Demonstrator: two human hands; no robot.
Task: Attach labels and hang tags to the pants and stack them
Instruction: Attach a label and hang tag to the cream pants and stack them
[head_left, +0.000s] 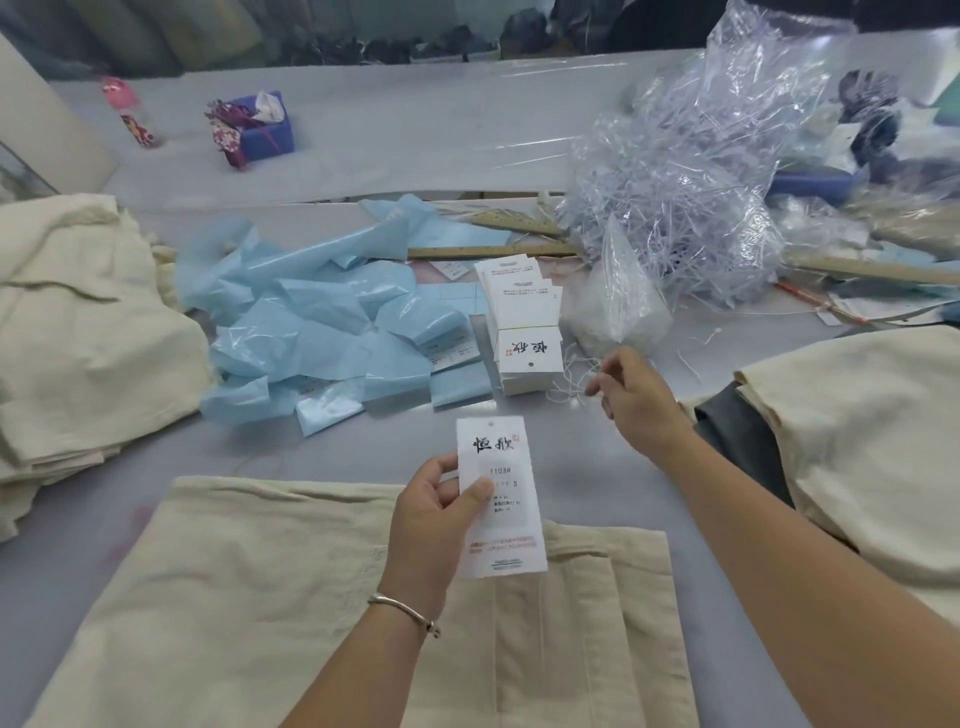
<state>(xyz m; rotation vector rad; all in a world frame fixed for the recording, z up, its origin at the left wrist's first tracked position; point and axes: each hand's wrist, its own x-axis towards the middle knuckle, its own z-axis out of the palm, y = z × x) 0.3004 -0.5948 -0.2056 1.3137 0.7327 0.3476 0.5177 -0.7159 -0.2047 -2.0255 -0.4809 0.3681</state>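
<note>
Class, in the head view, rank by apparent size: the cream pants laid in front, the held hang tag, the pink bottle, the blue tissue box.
1. cream pants
2. hang tag
3. Blue tissue box and pink bottle: farther away, unsure.

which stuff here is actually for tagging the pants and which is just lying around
For the job:
- hang tag, held in the left hand
- white strings, at the right hand
- cream pants laid flat in front
- stack of tags
- pants piles at both sides

Lying about:
- blue tissue box
- pink bottle
- wooden ruler
</note>
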